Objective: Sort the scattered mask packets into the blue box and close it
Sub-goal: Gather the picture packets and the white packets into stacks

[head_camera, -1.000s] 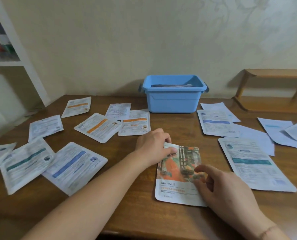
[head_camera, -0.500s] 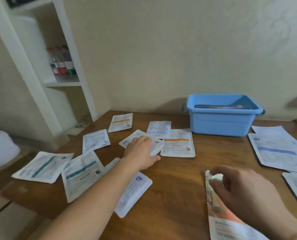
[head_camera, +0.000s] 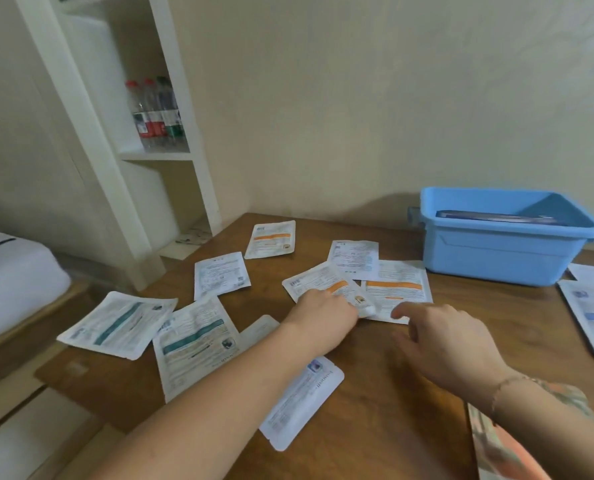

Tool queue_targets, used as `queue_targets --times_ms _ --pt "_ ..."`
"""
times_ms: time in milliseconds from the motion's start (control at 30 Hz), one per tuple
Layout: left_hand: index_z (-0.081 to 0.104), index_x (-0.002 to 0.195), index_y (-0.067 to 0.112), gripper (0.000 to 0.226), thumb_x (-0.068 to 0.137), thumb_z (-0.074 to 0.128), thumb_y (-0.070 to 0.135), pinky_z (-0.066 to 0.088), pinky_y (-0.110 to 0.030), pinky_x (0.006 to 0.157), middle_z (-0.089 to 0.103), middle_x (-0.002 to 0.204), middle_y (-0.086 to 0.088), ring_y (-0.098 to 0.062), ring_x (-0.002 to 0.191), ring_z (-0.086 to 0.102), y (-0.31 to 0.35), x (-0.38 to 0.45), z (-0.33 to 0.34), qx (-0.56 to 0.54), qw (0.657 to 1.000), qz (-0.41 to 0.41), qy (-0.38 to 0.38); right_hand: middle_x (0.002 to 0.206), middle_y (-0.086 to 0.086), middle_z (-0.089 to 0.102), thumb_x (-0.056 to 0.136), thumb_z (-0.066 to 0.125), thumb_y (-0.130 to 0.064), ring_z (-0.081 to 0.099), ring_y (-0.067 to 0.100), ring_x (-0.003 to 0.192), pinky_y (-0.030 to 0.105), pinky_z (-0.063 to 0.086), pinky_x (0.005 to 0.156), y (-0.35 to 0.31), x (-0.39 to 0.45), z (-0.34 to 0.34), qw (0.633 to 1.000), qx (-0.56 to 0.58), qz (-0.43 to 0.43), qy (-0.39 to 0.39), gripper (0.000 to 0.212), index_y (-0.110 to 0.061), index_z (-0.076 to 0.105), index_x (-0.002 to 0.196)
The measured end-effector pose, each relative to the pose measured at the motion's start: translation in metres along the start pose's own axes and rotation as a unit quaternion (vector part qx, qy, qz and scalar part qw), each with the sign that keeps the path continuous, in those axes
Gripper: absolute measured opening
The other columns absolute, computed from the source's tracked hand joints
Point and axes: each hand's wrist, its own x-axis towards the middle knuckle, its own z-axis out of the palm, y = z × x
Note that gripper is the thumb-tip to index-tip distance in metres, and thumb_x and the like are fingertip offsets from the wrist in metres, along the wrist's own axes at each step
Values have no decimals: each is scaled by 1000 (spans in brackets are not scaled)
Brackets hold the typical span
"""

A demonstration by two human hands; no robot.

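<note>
While the left grip [head_camera: 326,315] pinches an orange-striped packet [head_camera: 323,284], the right grip [head_camera: 440,337] (fingers loose) hovers beside.

One head-worn camera looks forward and down, close over the table [head_camera: 409,393], its edges seemingly wide-angle distorted.
</note>
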Motion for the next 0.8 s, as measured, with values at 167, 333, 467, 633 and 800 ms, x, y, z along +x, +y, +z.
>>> queue_targets --times_ms 167,333,467,633,800 --pt "61 121 21 26 104 44 28 56 -35 69 71 113 -2 -25 98 69 -8 -26 -1 -78 989 22 122 148 -13 38 87 61 -41 34 13 136 30 47 97 -1 20 9 990 -34 -125 54 63 -39 34 144" --pt "51 139 33 45 97 53 46 53 -31 92 58 137 10 -12 118 58 -17 -41 10 -304 950 -47 53 149 -13 42 98 47 -43 28 11 142 33 26 115 -2 42 27 971 -44 -230 -43 40 -36 48 137" --pt "46 145 33 67 86 64 59 50 -34 99 48 147 10 -14 128 50 -17 -39 18 -351 932 -93 7 142 -9 50 97 50 -39 43 14 132 32 32 111 -2 58 33 961 -37 -273 -37 36 -33 54 133" --pt "63 132 26 49 92 60 53 50 -33 96 58 141 8 -16 122 57 -15 -35 20 -305 951 -57 21 112 -6 64 96 53 -36 58 16 99 31 50 86 2 60 43 939 -77 -335 16 23 -32 63 116" --pt "73 107 25 26 95 55 40 54 -25 70 71 109 5 -15 88 65 -7 -42 19 -287 956 -25 58 80 -4 64 85 69 -26 58 16 66 29 50 56 10 47 44 904 -128 -396 98 11 -23 67 95"
